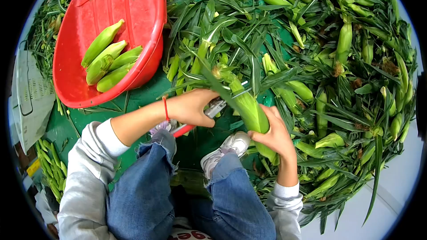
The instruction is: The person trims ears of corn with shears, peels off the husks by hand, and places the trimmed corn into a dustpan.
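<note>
My left hand (190,106) is closed around red-handled shears (216,107), whose metal blade shows at the upper end of an ear of corn in its green husk (250,110). A long leaf partly covers the blades, so I cannot tell how far they are closed. My right hand (275,130) grips the lower part of this ear, thumb across the husk. The ear is tilted, its upper end pointing away from me and to the left. Loose leaves and husked ears lie just beyond both hands.
A red plastic scoop (100,12) holding several trimmed ears (102,44) sits at the upper left. A big heap of leafy corn (344,53) covers the right side. A pale crate (31,93) and slim green pieces (52,169) are at far left. The floor is green (147,91).
</note>
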A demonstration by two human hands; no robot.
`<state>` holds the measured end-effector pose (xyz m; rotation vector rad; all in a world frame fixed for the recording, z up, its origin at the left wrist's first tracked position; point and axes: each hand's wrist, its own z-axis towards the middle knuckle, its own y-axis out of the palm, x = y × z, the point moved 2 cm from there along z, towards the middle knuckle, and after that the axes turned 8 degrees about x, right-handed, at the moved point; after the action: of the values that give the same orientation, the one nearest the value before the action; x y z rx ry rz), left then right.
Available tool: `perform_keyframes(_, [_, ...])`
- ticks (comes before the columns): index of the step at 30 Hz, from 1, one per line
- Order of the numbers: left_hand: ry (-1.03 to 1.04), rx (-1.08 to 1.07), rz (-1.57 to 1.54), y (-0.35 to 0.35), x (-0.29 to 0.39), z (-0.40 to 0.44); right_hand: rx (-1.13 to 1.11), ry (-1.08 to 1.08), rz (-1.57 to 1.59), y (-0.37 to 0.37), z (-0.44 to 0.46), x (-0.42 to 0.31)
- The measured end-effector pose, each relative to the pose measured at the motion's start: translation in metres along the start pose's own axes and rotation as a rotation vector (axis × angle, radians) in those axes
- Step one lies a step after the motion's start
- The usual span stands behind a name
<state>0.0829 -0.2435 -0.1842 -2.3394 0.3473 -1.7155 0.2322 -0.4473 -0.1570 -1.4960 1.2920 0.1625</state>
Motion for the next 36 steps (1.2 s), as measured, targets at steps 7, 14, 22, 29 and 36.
perform_keyframes(7, [-0.143, 0.378, 0.050, -0.001, -0.031, 0.002, -0.078, 0.183, 0.785, 0.003, -0.007, 0.039])
perform_keyframes(14, [-0.258, -0.200, -0.422, 0.041, -0.008, 0.005, -0.118, 0.316, 1.747, 0.054, 0.001, 0.049])
perform_keyframes(22, [-0.178, 0.289, -0.190, 0.036, -0.013, 0.049, -0.115, 0.452, 1.645, 0.058, 0.010, 0.038])
perform_keyframes(29, [-0.314, 0.125, -0.759, 0.023, 0.013, -0.006, 0.152, 0.460, 1.492, 0.061, 0.001, 0.003])
perform_keyframes(36, [-0.204, 0.562, -0.937, -0.053, 0.000, -0.108, 0.429, 0.071, 0.296, -0.007, 0.027, 0.041])
